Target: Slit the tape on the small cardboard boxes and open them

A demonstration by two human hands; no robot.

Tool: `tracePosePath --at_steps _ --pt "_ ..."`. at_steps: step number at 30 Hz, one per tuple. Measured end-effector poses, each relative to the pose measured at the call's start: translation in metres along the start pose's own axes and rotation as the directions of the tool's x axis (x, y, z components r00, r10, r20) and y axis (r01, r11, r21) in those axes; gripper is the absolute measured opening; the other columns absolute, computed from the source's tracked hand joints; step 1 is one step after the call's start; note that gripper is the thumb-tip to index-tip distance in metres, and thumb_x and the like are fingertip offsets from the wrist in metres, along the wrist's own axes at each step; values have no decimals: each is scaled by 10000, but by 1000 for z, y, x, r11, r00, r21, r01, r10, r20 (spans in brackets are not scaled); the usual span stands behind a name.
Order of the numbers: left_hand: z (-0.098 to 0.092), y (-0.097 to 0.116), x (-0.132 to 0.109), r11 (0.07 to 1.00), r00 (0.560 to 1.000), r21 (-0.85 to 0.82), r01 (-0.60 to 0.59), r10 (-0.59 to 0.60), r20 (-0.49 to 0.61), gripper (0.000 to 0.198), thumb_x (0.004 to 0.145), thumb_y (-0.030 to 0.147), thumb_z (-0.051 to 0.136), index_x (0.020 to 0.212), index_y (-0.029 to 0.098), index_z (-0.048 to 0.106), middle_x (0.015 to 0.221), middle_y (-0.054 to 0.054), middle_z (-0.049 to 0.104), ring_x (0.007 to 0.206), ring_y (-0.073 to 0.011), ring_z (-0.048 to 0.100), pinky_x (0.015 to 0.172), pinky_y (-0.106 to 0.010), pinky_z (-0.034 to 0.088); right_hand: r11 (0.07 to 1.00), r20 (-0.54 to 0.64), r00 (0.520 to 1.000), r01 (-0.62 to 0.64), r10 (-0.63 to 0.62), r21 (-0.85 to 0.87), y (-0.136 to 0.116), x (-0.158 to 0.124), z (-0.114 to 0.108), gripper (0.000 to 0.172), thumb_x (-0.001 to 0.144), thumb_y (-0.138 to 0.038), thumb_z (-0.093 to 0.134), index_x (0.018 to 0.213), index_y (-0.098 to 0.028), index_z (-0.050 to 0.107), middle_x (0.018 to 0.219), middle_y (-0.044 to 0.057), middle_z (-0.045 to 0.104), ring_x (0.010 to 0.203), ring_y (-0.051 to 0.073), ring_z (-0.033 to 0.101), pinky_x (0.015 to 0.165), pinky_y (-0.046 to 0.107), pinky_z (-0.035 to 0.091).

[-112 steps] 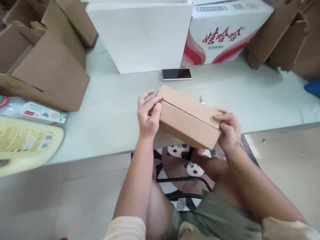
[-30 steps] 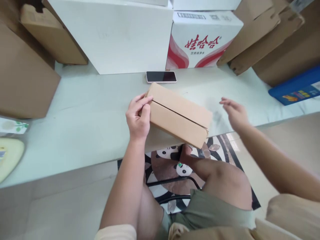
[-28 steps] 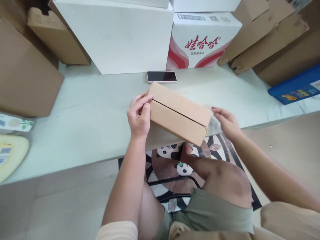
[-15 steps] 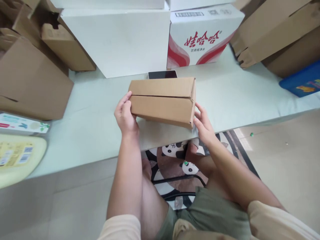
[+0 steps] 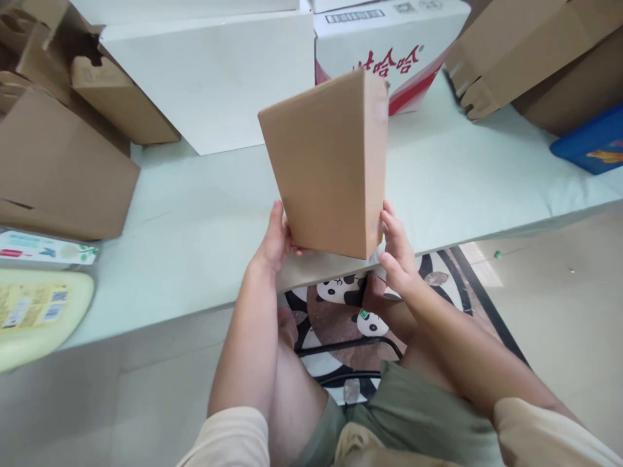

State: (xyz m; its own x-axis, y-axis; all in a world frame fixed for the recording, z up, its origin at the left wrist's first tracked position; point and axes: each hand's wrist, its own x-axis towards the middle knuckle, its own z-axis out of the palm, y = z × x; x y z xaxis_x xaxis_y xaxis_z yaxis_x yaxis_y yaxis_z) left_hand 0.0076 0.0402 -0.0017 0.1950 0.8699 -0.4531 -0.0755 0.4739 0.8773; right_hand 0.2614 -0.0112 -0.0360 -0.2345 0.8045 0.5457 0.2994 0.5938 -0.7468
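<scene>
A plain brown cardboard box (image 5: 326, 168) is tilted up between my hands, its broad smooth face toward me and a narrow side at the right. My left hand (image 5: 276, 241) grips its lower left edge, the thumb upright along the side and fingertips showing beneath. At the lower right edge, my right hand (image 5: 398, 250) holds the box with its fingers against the narrow side, the thumb apart from it. Behind the box stands a white carton with red lettering (image 5: 413, 65), partly covered by it.
The table (image 5: 204, 214) has a pale green cover. A large white box (image 5: 214, 84) stands at the back. Brown cartons (image 5: 63, 162) rise on the left, near a pale yellow bottle (image 5: 43, 311). More cardboard (image 5: 525, 52) and a blue package (image 5: 591, 139) are on the right.
The box has been tipped upright, so its broad face shows instead of the flap seam. My left hand has moved right and slightly down. The dark flat device behind is now hidden.
</scene>
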Motion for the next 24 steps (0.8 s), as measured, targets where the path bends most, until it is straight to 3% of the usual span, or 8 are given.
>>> tracePosePath --at_steps 7,9,11,12,14,16,19,24 --pt "-10 -9 -14 908 973 405 104 -177 147 900 722 992 289 787 163 633 607 -72 644 389 -115 492 399 -259 258 995 -135 987 76 -84 -65 -14 12 -14 477 1007 -414 465 1477 -385 539 1537 5 558 1474 268 479 1241 540 400" --pt "-16 -9 -11 894 990 442 75 -119 74 854 736 955 391 860 158 671 711 -101 705 473 -145 569 442 -267 358 990 -117 985 116 -125 -80 -15 16 -12 478 996 -380 487 1469 -377 549 1516 8 581 1461 267 497 1238 555 400" --pt "-21 -8 -8 901 988 434 -25 87 -124 776 721 882 552 1010 174 689 929 -138 757 699 -216 695 563 -307 498 976 -76 981 169 -180 -136 -16 19 -7 502 978 -364 507 1478 -361 542 1508 20 589 1452 280 507 1234 583 398" --pt "-23 -6 -7 892 934 430 -143 265 -239 750 715 836 612 1100 196 678 1082 -149 751 877 -257 727 672 -346 557 967 -49 977 196 -206 -164 -18 20 -3 518 966 -350 520 1484 -352 535 1506 27 591 1449 284 510 1232 590 399" --pt "-25 -2 -8 751 686 477 -457 639 -348 701 754 768 627 1245 268 632 1347 -117 669 1235 -299 648 948 -442 565 953 8 970 242 -245 -184 -24 24 4 539 942 -308 546 1480 -331 540 1493 40 602 1442 279 518 1228 575 412" --pt "-23 3 -11 494 458 549 -674 863 -215 573 853 711 540 1275 332 627 1424 -46 624 1426 -284 510 1163 -503 441 948 62 962 274 -267 -164 -30 28 10 508 934 -281 546 1440 -311 576 1457 46 630 1426 267 531 1219 546 431" --pt "-16 5 -14 266 369 623 -736 929 39 435 947 612 438 1114 318 711 1276 -30 681 1421 -273 503 1267 -533 317 954 133 957 273 -257 -123 -35 34 15 412 964 -352 493 1343 -287 643 1406 49 660 1405 265 543 1204 536 444" --pt "-11 -5 -8 210 268 630 -748 964 -3 384 976 493 400 1032 295 723 1187 -57 651 1355 -282 523 1278 -529 305 973 -43 999 -42 33 -227 -16 37 11 444 1002 -479 371 1170 -243 707 1210 108 703 1204 276 637 1049 507 523"
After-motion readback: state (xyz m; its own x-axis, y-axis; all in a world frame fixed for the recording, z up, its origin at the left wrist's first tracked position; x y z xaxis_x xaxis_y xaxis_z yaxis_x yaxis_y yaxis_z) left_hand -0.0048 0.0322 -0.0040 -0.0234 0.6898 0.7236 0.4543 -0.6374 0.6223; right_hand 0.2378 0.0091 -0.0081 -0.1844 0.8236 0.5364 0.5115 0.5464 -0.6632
